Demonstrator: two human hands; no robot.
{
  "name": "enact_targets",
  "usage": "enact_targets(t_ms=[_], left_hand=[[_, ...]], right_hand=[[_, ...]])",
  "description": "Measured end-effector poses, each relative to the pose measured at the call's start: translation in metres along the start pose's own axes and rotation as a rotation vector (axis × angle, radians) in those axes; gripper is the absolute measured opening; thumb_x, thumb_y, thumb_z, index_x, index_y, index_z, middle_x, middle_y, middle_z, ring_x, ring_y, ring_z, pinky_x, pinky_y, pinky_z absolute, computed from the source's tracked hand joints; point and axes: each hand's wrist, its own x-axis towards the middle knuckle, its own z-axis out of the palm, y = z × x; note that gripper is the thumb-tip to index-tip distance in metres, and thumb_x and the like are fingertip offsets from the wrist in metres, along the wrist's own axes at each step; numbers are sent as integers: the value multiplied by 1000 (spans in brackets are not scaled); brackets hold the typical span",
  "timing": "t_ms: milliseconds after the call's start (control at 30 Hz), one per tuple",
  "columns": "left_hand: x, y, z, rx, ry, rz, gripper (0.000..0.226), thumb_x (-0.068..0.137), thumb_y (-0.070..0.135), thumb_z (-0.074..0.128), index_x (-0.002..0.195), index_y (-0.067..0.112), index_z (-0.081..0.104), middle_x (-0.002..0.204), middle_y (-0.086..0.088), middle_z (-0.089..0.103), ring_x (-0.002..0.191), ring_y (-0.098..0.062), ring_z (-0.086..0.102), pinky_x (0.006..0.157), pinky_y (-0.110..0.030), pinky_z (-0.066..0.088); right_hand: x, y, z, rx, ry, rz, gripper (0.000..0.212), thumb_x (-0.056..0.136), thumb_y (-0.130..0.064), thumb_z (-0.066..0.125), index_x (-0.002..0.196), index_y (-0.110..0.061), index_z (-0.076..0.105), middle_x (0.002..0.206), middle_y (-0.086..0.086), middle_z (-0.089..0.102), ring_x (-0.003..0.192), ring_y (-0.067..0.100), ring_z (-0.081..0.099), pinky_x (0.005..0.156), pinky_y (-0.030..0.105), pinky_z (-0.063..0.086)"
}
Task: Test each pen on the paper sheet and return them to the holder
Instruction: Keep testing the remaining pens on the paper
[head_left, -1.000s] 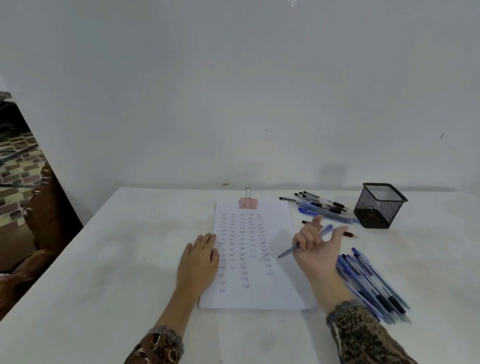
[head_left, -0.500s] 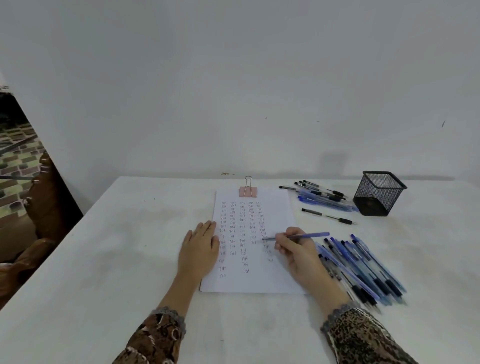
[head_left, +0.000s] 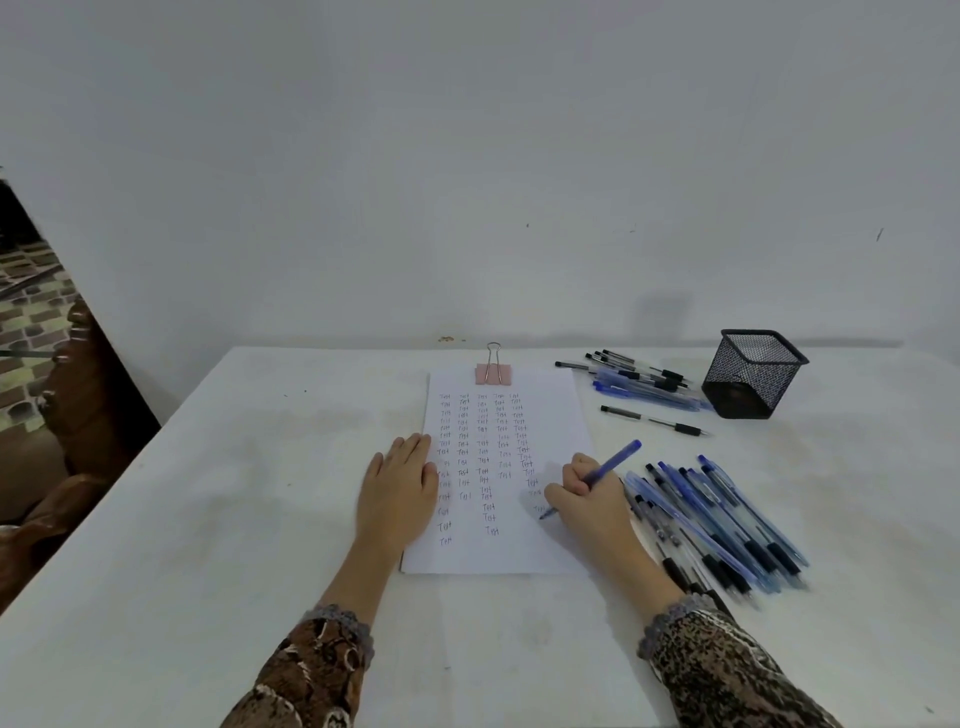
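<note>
A white paper sheet (head_left: 550, 415) lies in the middle of the table, with columns of small written words on it. My left hand (head_left: 397, 486) lies flat on its left edge, fingers straight. My right hand (head_left: 589, 493) grips a blue pen (head_left: 615, 460) in a writing hold, its tip touching the paper low in the right column. A black mesh holder (head_left: 753, 374) stands at the back right; no pens show above its rim. Several blue and black pens (head_left: 727, 525) lie in a pile right of my right hand. Another group of pens (head_left: 639, 382) lies left of the holder.
A pink binder clip (head_left: 493, 373) holds the top edge of the paper. One black pen (head_left: 652, 420) lies alone between the two groups. The white table (head_left: 234, 493) runs to a wall at the back; carved brown furniture (head_left: 67, 415) stands beyond its left edge.
My right hand came down from a raised, turned-up pose onto the paper, turned the blue pen into a writing hold and moved its tip lower in the right column. The left hand stayed put.
</note>
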Motion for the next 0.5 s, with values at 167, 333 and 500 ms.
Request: enact_targets(t_ms=[167, 333, 500], left_hand=[[0, -1, 0, -10, -20, -15, 47, 100, 24, 25, 146, 17, 23, 154, 4, 22, 143, -12, 13, 116, -31, 6], [0, -1, -1, -15, -17, -11, 47, 100, 24, 25, 146, 18, 24, 154, 4, 23, 143, -12, 14, 116, -30, 7], [-1, -1, -1, -22, -17, -11, 47, 99, 23, 25, 146, 17, 25, 154, 4, 23, 143, -12, 14, 116, -30, 7]], right_hand=[[-1, -2, -2, 23, -20, 26, 53, 70, 21, 47, 53, -22, 22, 56, -7, 23, 48, 5, 20, 50, 15, 23], [-2, -3, -4, 0, 22, 0, 54, 71, 21, 48, 51, -22, 23, 58, -5, 24, 47, 3, 22, 53, 15, 25], [-1, -2, -2, 10, 17, -3, 56, 70, 21, 48, 49, -24, 23, 57, -6, 24, 48, 4, 21, 55, 18, 23]])
